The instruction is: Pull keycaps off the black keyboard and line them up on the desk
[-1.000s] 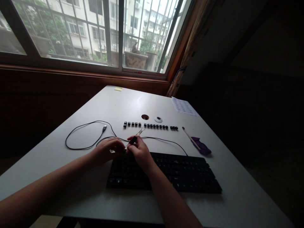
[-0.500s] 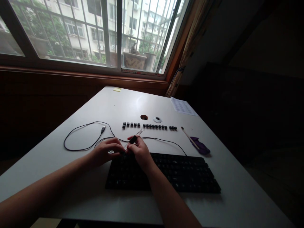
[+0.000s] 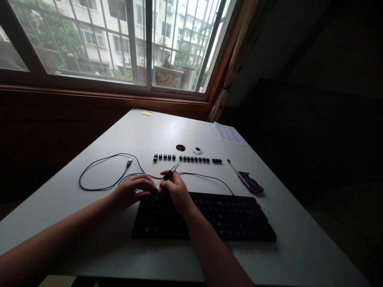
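My right hand (image 3: 176,191) is closed round a keycap puller (image 3: 168,175), which has a black middle and thin wire loops at both ends. One loop points up and away; the other reaches down toward my left fingers. With its fingertips, my left hand (image 3: 136,187) pinches a small black keycap (image 3: 154,191) at that lower loop. Both hands are over the upper left part of a black keyboard (image 3: 233,215). My right hand and forearm cover some of its keys.
Behind the keyboard, several loose keycaps (image 3: 194,159) stand in a row. A USB cable (image 3: 86,188) loops at the left. At the right lie a purple cloth (image 3: 253,184) and a thin brush (image 3: 239,174). Farther back are a round hole (image 3: 180,148), its white cover (image 3: 197,150) and printed paper (image 3: 229,133).
The keycap has come up slightly from the keyboard and now shows at my left fingertips, by the puller's lower loop. The view has shifted a little; the hands otherwise stay about where they were.
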`<act>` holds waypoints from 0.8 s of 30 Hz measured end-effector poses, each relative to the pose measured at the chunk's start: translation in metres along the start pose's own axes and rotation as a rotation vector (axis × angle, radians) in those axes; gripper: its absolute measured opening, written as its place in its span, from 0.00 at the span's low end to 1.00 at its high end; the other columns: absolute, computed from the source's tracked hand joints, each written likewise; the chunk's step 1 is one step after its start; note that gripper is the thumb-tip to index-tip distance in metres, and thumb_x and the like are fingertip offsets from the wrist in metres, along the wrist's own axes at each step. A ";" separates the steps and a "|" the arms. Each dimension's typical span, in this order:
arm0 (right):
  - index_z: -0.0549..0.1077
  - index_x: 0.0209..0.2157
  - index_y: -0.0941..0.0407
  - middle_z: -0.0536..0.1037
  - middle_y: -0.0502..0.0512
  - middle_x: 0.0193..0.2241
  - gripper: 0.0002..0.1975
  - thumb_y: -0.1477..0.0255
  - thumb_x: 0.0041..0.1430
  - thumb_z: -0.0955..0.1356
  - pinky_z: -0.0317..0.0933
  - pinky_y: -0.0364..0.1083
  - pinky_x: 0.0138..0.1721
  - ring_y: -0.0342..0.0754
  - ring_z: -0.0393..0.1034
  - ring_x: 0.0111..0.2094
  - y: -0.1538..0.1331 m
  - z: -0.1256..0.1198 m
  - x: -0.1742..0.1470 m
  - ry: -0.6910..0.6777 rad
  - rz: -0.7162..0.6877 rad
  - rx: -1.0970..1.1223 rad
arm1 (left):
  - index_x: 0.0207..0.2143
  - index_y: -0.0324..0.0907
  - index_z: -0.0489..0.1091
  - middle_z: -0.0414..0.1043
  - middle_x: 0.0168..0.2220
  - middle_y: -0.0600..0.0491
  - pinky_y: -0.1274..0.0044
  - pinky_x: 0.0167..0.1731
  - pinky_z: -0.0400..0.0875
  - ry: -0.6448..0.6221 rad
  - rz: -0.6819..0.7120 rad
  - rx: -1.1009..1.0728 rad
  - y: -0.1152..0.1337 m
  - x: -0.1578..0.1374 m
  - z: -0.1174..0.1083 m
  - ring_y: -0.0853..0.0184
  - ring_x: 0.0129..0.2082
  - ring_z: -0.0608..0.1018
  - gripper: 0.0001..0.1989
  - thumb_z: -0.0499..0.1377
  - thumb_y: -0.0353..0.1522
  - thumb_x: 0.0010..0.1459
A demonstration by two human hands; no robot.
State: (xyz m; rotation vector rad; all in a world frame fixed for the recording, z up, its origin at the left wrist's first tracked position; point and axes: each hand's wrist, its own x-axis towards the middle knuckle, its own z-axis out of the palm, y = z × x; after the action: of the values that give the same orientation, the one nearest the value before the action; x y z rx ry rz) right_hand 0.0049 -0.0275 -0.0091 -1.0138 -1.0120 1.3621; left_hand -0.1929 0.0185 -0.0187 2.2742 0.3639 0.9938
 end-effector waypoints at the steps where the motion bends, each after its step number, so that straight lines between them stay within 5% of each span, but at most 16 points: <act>1: 0.68 0.40 0.56 0.74 0.45 0.23 0.15 0.76 0.47 0.67 0.63 0.44 0.28 0.43 0.68 0.22 0.000 0.000 0.000 0.000 0.002 0.004 | 0.42 0.39 0.74 0.75 0.39 0.47 0.77 0.38 0.78 0.004 0.008 -0.001 0.001 0.001 0.000 0.66 0.38 0.79 0.08 0.63 0.26 0.59; 17: 0.68 0.42 0.55 0.75 0.46 0.26 0.15 0.74 0.50 0.68 0.67 0.46 0.30 0.45 0.72 0.24 0.006 -0.001 0.002 0.047 -0.021 -0.038 | 0.40 0.39 0.68 0.69 0.42 0.49 0.77 0.35 0.80 0.013 -0.129 -0.223 -0.010 -0.006 0.010 0.69 0.37 0.78 0.10 0.64 0.25 0.57; 24: 0.67 0.42 0.55 0.74 0.46 0.27 0.13 0.73 0.54 0.68 0.68 0.46 0.33 0.45 0.72 0.27 0.006 -0.001 0.001 0.091 -0.089 -0.031 | 0.41 0.38 0.67 0.74 0.46 0.43 0.68 0.44 0.79 0.068 -0.262 -0.360 -0.008 -0.006 0.009 0.61 0.45 0.79 0.07 0.62 0.27 0.60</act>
State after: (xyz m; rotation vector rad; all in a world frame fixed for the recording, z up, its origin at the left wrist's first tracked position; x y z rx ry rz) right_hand 0.0037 -0.0263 -0.0154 -1.0326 -1.0014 1.2209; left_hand -0.1904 0.0182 -0.0322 1.8212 0.4580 0.9195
